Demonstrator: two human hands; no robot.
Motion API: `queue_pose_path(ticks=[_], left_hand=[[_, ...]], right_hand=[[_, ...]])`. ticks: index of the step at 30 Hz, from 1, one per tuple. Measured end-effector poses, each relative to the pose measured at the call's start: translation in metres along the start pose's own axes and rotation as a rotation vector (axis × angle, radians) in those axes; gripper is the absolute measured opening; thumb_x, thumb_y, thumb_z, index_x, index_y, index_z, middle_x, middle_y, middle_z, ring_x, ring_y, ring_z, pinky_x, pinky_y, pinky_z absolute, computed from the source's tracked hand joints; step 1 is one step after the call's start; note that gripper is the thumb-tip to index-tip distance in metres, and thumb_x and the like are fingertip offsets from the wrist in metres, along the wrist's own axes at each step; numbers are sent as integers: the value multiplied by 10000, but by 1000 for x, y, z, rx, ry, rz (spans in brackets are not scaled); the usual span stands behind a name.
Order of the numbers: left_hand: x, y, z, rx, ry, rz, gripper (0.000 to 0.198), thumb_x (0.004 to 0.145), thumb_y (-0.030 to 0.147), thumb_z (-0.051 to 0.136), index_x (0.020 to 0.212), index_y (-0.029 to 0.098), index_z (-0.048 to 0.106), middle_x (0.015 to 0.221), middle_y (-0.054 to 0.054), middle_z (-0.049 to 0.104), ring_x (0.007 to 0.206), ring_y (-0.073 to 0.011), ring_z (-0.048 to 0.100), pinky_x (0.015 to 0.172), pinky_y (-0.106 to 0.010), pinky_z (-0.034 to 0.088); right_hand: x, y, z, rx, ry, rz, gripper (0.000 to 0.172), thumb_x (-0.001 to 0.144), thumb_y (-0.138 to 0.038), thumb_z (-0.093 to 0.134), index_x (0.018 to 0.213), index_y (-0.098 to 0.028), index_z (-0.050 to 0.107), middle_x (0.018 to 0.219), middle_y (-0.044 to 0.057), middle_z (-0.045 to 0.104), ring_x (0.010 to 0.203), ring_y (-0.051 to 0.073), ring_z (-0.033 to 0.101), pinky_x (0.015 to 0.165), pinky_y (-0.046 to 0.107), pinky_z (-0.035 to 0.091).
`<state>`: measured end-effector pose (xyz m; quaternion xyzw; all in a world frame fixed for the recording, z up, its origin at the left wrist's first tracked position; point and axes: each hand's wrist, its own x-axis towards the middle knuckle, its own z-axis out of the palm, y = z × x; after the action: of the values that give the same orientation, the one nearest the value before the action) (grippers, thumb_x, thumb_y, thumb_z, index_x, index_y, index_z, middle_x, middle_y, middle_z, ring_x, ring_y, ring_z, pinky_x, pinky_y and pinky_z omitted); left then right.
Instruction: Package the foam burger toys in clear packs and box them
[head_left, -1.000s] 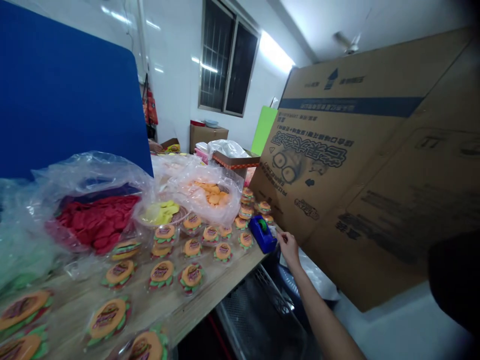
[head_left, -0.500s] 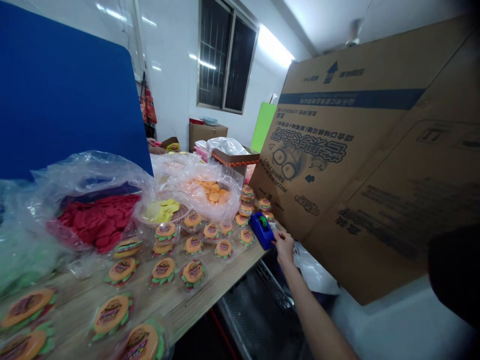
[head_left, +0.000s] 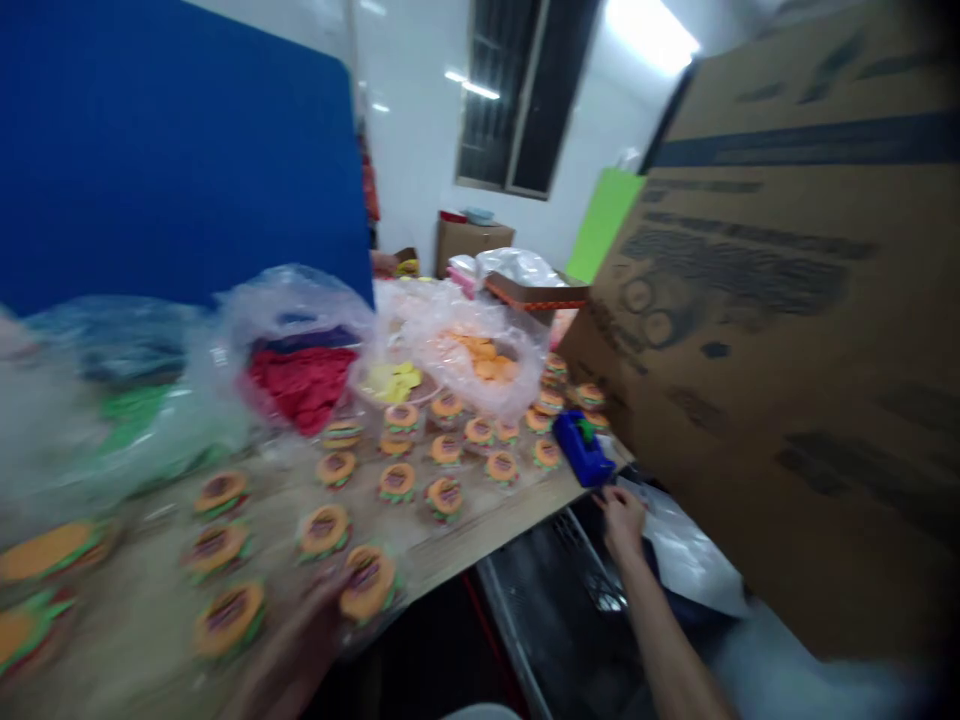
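My left hand [head_left: 311,625], blurred by motion, grips the left edge of a burger-shaped piece in a clear pack [head_left: 369,583] at the table's front edge. My right hand [head_left: 622,515] is off the front edge of the table, fingers pinched together, just below the blue tape dispenser [head_left: 583,450]. Whatever the pinch holds, if anything, is too small to make out. More packed burgers [head_left: 324,530] lie in loose rows over the wooden table [head_left: 480,525], and some are stacked by the dispenser.
Behind the rows are plastic bags of red discs [head_left: 304,388], orange pieces [head_left: 487,358] and green pieces [head_left: 139,410], plus a basket of yellow pieces [head_left: 394,382]. A big cardboard box [head_left: 750,400] stands at the right, a blue panel [head_left: 172,150] at the left.
The view has swung left and down. My left hand has come into view at a packed burger. My right hand has come slightly down from the tape dispenser, still pinched.
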<state>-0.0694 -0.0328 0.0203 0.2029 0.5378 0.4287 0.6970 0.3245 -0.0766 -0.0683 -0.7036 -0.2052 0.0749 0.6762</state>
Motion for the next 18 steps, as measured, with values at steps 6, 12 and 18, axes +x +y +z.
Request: queue_pose_path(ticks=[6, 12, 18], left_hand=[[25, -9, -17, -191, -242, 64, 261, 598, 233, 768, 814, 119, 677, 840, -75, 709, 732, -175, 647, 667, -274, 513], [14, -10, -22, -230, -201, 206, 234, 672, 236, 733, 865, 126, 661, 837, -49, 682, 702, -129, 611, 630, -231, 483], [8, -6, -32, -233, -212, 283, 263, 722, 244, 688, 958, 139, 642, 907, -63, 663, 787, -149, 602, 698, -252, 470]], right_hand=[[-122, -36, 61, 234, -446, 365, 320, 480, -394, 774, 663, -172, 634, 668, 3, 594, 600, 137, 549, 573, 282, 486], [-230, -96, 115, 317, -1028, 444, 235, 685, -366, 701, 605, -165, 608, 606, -19, 527, 576, 109, 461, 563, 234, 380], [-247, -99, 133, 193, -1048, 279, 320, 690, -390, 668, 515, -170, 515, 511, -36, 453, 540, 114, 397, 532, 239, 314]])
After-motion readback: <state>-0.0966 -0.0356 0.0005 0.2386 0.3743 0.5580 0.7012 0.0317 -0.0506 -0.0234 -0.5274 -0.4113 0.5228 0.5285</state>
